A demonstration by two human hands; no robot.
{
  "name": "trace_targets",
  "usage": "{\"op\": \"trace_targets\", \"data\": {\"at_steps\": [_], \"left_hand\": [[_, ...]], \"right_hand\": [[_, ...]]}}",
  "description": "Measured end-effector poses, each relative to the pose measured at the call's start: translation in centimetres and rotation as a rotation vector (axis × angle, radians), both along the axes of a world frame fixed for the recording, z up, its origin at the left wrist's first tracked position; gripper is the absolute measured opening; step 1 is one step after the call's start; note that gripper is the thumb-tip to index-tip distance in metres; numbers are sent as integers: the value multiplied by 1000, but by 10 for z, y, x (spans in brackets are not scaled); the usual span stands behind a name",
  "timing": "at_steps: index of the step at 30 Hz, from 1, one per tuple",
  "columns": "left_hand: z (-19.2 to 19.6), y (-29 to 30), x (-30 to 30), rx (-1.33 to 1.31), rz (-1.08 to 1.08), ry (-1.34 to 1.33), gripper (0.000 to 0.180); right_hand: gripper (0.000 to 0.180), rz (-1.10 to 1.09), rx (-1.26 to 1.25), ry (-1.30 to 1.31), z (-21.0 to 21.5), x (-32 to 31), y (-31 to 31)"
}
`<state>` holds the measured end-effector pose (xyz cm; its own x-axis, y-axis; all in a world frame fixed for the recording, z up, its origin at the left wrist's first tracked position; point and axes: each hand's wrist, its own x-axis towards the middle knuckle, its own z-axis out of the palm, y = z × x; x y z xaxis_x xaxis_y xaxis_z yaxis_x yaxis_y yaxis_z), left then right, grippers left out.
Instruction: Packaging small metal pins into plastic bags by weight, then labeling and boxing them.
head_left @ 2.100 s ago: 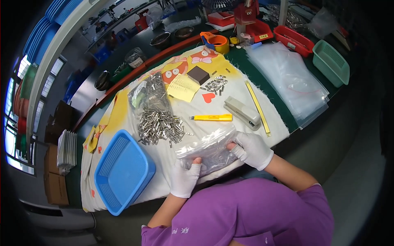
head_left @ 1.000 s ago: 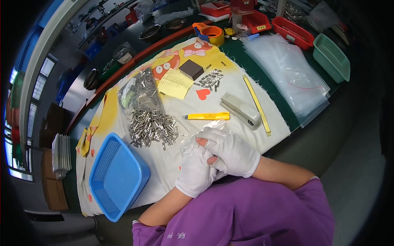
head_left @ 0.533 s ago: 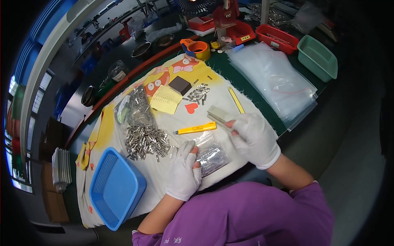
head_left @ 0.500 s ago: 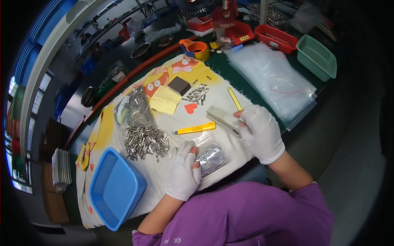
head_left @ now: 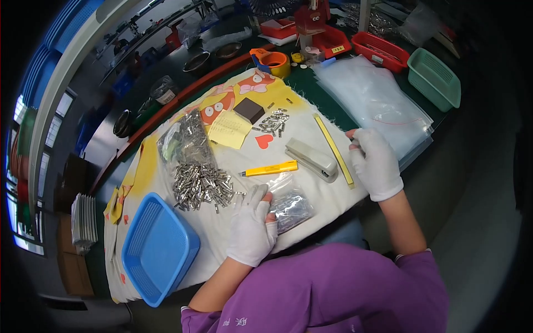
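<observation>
One left hand (head_left: pixel 251 228), gloved in white, fingers together, thumb slightly apart, against the left edge of a filled clear bag (head_left: pixel 293 207) lying on cloth (head_left: pixel 214 238); right hand (head_left: pixel 376 165) loosely curled beside a yellow strip (head_left: pixel 334 152), any pinch impossible to tell.

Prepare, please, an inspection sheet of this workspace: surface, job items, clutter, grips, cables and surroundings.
Surface: printed white-and-yellow cloth over a green table.
Job items: clear bag lying flat, contents hard to identify; small metal parts heaped on the cloth.
Clutter: stapler, yellow cutter, yellow strip, dark block, yellow note, blue basket.
Grips: left grip, gloved, at the clear bag's left edge; right grip, gloved, fingers curled, beside the yellow strip; whether it holds anything cannot be told.
Cables: nothing seen on the cloth.
Surroundings: plastic sheets, green basket and tape dispenser beyond the cloth.
</observation>
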<state>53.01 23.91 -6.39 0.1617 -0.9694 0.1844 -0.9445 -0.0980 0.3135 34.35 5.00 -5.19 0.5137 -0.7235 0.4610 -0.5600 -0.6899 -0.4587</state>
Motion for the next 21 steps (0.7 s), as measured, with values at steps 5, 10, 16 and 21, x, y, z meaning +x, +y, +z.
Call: {"op": "trace_targets", "data": {"at_steps": [5,10,16,21], "left_hand": [[2,4,0,-5,5,-3,34],[-10,4,6,-113,21,-20,36],[-19,-7,25,-244,57,39,34],[-9,-38,58,-146,57,340,38]], "right_hand": [[29,307,191,71,15,53,60],[44,259,360,221,-12,81,51],[50,404,777,-158,-28,85,40],[46,542,980,-530,-50,93,37]]}}
